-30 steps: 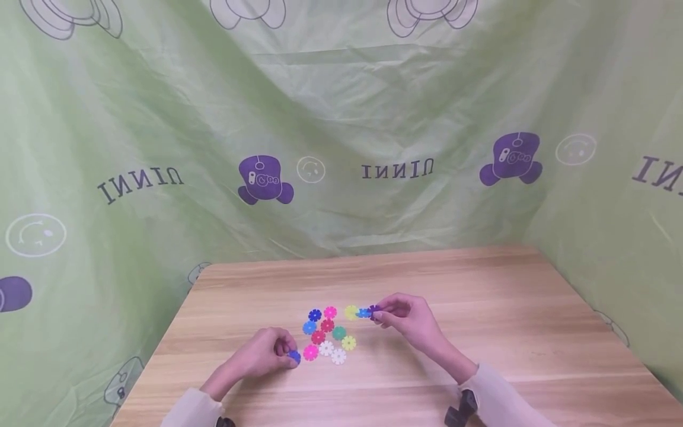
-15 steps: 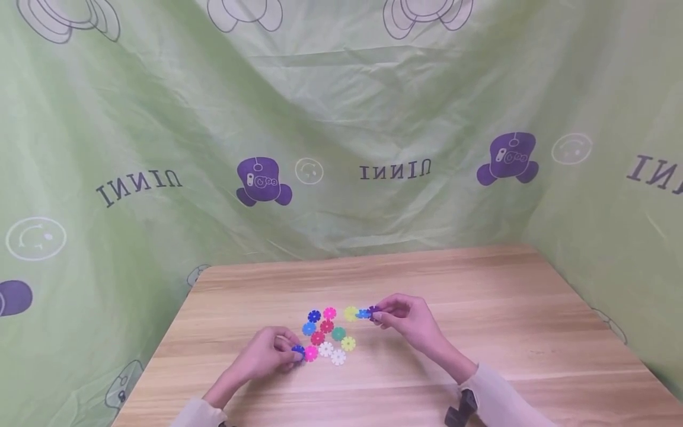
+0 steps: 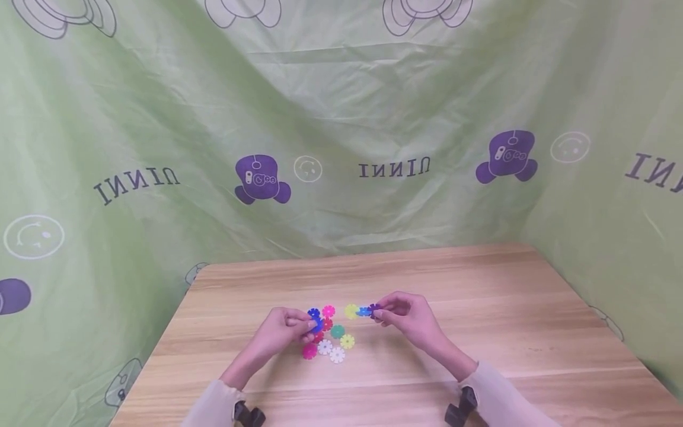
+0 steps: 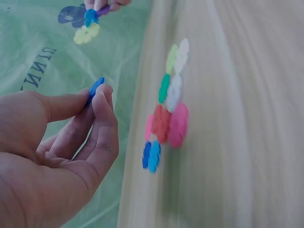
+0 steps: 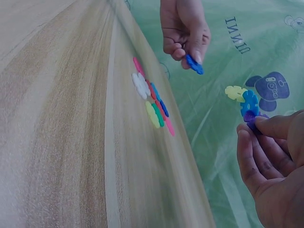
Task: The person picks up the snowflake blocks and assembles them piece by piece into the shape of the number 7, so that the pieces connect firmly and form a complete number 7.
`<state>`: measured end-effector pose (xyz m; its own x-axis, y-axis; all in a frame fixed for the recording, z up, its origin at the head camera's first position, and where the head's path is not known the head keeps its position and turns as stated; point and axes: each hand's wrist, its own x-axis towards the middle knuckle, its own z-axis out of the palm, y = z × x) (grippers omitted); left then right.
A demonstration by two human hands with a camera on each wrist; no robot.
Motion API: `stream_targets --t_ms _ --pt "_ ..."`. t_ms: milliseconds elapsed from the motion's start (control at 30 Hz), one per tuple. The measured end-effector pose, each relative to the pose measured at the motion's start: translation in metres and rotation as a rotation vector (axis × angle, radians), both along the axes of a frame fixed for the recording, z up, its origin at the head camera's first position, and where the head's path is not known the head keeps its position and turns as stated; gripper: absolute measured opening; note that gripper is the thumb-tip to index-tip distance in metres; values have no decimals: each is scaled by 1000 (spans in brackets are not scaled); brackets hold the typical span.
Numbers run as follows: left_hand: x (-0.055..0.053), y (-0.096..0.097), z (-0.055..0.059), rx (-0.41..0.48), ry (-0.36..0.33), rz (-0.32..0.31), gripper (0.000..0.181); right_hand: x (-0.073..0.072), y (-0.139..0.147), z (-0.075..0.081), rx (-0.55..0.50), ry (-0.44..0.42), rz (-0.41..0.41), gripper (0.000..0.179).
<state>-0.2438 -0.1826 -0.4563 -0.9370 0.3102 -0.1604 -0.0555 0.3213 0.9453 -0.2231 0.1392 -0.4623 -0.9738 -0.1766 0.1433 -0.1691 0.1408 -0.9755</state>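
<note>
A dark blue snowflake disc (image 4: pixel 96 89) is pinched between thumb and fingertips of my left hand (image 3: pixel 287 330), raised above the table. My right hand (image 3: pixel 411 320) pinches the purple disc (image 3: pixel 373 311) at one end of a short joined chain. A light blue disc (image 5: pixel 249 104) forms the middle of that chain, and a yellow disc (image 5: pixel 235 93) its far end. Between the hands, apart from each other, is a gap with the chain's yellow end toward the left hand. My left hand partly covers the loose discs behind it in the head view.
Several loose notched discs lie flat together on the wooden table (image 3: pixel 480 284): pink (image 3: pixel 309 351), white (image 3: pixel 337 354), green (image 3: pixel 337 331), yellow (image 3: pixel 347 341), red and blue. A green printed cloth (image 3: pixel 331 107) hangs behind and beside the table.
My left hand has lifted the dark blue disc off the table, moving it up and to the right toward the chain. The right hand holds its chain almost still.
</note>
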Motion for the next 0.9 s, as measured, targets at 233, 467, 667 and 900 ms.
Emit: stream_targets --t_ms 233,467,667,900 --pt "-7 16 6 32 -15 -38 28 0 1 1 5 1 -5 24" --pt "-8 27 10 106 -73 -40 26 1 1 1 1 10 -6 23" --pt "-9 33 8 160 -134 -2 26 1 1 0 -4 14 -12 23" --pt "-8 39 8 170 -150 37 25 1 2 -2 -3 7 -10 23"
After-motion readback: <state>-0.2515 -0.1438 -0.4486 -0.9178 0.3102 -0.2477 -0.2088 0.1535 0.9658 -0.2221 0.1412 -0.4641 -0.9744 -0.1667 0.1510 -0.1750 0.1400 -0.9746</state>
